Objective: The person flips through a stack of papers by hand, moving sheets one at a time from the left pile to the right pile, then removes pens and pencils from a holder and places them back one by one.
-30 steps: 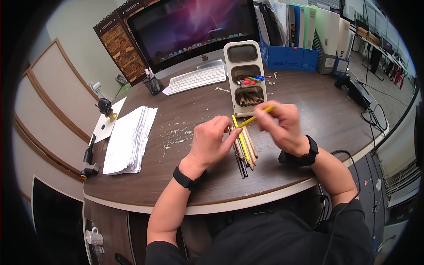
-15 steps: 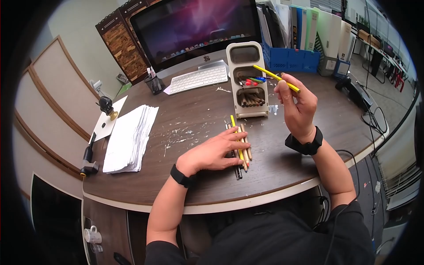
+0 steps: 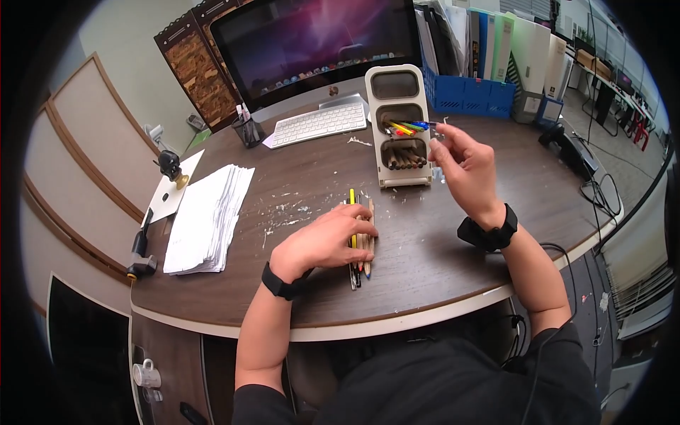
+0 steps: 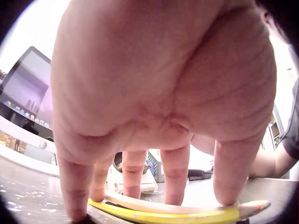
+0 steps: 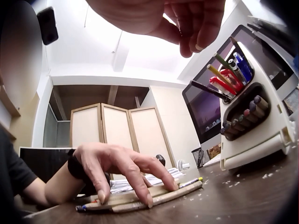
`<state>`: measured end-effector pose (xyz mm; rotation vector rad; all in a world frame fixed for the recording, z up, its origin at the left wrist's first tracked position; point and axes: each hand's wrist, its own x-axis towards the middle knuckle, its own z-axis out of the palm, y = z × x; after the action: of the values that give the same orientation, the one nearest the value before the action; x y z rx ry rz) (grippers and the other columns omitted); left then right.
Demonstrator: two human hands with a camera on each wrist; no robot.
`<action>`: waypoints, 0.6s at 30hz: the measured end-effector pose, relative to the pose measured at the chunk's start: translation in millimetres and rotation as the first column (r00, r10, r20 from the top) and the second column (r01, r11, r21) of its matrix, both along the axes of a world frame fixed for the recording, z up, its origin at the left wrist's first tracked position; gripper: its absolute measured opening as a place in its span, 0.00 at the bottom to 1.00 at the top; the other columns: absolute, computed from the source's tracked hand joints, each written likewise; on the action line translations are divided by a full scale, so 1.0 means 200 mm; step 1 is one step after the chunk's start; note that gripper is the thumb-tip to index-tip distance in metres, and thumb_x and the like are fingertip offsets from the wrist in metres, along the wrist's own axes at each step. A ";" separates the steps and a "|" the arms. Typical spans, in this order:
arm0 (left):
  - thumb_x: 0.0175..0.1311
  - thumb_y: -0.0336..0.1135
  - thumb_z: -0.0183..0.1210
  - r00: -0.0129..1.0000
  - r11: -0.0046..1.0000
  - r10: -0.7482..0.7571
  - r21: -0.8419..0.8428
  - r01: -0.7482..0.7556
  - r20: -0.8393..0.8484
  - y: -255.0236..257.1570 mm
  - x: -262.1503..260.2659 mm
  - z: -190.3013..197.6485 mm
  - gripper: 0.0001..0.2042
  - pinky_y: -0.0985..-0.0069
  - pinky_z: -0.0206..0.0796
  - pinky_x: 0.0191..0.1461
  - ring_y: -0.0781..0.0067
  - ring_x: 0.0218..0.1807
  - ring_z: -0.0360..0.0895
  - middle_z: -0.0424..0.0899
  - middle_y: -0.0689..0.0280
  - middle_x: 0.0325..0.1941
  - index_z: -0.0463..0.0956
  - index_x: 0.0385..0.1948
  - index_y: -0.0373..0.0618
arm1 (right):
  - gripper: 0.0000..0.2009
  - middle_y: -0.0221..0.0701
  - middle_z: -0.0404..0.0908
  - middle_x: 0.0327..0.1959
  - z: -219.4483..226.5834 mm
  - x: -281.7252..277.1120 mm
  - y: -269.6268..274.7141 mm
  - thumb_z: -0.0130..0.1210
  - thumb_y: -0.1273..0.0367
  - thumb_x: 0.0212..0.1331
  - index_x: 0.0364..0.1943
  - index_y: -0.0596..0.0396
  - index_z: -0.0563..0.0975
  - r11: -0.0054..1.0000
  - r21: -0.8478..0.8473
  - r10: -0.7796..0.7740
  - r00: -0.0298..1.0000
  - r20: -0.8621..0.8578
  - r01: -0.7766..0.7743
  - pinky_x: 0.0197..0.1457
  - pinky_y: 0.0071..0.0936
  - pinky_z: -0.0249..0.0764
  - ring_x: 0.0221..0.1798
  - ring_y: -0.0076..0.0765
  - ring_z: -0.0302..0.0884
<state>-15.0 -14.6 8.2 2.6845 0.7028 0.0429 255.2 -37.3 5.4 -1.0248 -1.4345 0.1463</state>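
Note:
Fingertips of my left hand (image 3: 320, 237) rest on a bundle of pencils (image 3: 367, 263) lying on the desk, its fingers spread and pointing down. A yellow pencil (image 4: 168, 217) and a plain wooden one (image 4: 140, 202) pass beneath them in the left wrist view. My right hand (image 3: 467, 170) hovers beside a white organizer (image 3: 404, 180) and holds nothing, its fingers (image 5: 205, 28) loosely bent. A yellow pencil (image 3: 401, 128) sits in the organizer's middle compartment with red and blue pens (image 5: 241, 66). Stubby wooden pencils (image 5: 250, 113) fill the lower compartment.
Behind the organizer stand a monitor (image 3: 319, 49) and a keyboard (image 3: 320, 126). A paper stack (image 3: 205, 223) lies at left, near a mesh pen cup (image 3: 248, 132). A blue crate (image 3: 471, 95) of binders is back right, by a desk phone (image 3: 569, 147). Pale scraps litter the desk.
My right hand carried a yellow pencil up from the bundle and let it go in the organizer's middle compartment. My left hand flattened over the pencils and shifted them left.

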 end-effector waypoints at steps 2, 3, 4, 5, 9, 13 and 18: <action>0.61 0.43 0.64 0.998 0.997 -0.052 0.049 0.052 0.018 0.02 -0.02 -0.01 0.20 0.63 0.63 0.68 0.51 0.64 0.71 0.74 0.52 0.62 0.80 0.52 0.44 | 0.12 0.36 0.84 0.23 -0.02 -0.04 -0.01 0.60 0.74 0.61 0.48 0.64 0.81 0.999 0.044 0.002 1.000 0.017 -0.003 0.28 0.23 0.72 0.23 0.24 0.80; 0.61 0.43 0.64 0.998 0.997 -0.055 0.049 0.054 0.015 0.03 -0.02 -0.01 0.20 0.63 0.63 0.68 0.51 0.64 0.71 0.74 0.52 0.62 0.80 0.52 0.44 | 0.11 0.37 0.83 0.23 -0.03 -0.05 -0.02 0.61 0.74 0.60 0.46 0.63 0.81 0.998 0.065 -0.007 0.995 0.102 0.001 0.28 0.23 0.72 0.23 0.27 0.80; 0.62 0.42 0.64 0.995 1.000 -0.014 0.023 0.012 0.100 0.04 -0.03 -0.01 0.20 0.63 0.66 0.65 0.51 0.61 0.74 0.75 0.53 0.62 0.80 0.52 0.43 | 0.10 0.38 0.83 0.23 -0.04 -0.06 -0.03 0.61 0.75 0.59 0.45 0.63 0.81 0.996 0.085 -0.017 0.982 0.187 0.001 0.27 0.24 0.72 0.22 0.31 0.80; 0.62 0.41 0.64 0.983 1.000 0.030 -0.005 -0.029 0.184 0.04 -0.04 -0.01 0.19 0.63 0.69 0.61 0.52 0.58 0.76 0.75 0.53 0.61 0.80 0.52 0.42 | 0.08 0.39 0.82 0.23 -0.04 -0.08 -0.04 0.62 0.75 0.58 0.42 0.62 0.82 0.995 0.095 -0.003 0.982 0.190 -0.016 0.26 0.26 0.72 0.21 0.35 0.79; 0.60 0.34 0.62 0.910 0.919 0.367 0.078 -0.387 0.192 0.07 -0.05 0.01 0.14 0.61 0.72 0.49 0.52 0.50 0.81 0.82 0.50 0.51 0.80 0.45 0.37 | 0.08 0.39 0.83 0.24 -0.03 -0.10 -0.06 0.62 0.75 0.58 0.41 0.61 0.82 0.992 0.121 0.003 0.977 0.211 -0.030 0.26 0.28 0.72 0.22 0.34 0.80; 0.56 0.34 0.61 0.827 0.824 0.562 0.066 -0.562 0.025 0.07 -0.03 0.00 0.13 0.57 0.72 0.50 0.41 0.44 0.80 0.84 0.46 0.40 0.80 0.39 0.34 | 0.05 0.40 0.82 0.25 -0.03 -0.11 -0.07 0.62 0.75 0.57 0.37 0.60 0.82 0.994 0.098 0.010 0.961 0.278 -0.039 0.28 0.30 0.74 0.25 0.41 0.82; 0.52 0.33 0.63 0.817 0.790 0.576 0.229 -0.569 0.042 0.09 -0.03 -0.09 0.11 0.57 0.71 0.47 0.41 0.42 0.80 0.83 0.46 0.32 0.77 0.32 0.35 | 0.03 0.41 0.82 0.26 -0.03 -0.12 -0.08 0.61 0.74 0.57 0.33 0.58 0.82 0.994 0.059 0.064 0.922 0.381 -0.093 0.29 0.34 0.75 0.27 0.48 0.82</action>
<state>-21.7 3.7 -10.0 2.5704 1.5928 0.2552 231.7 -54.0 -1.2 -0.9664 -1.8200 -0.0540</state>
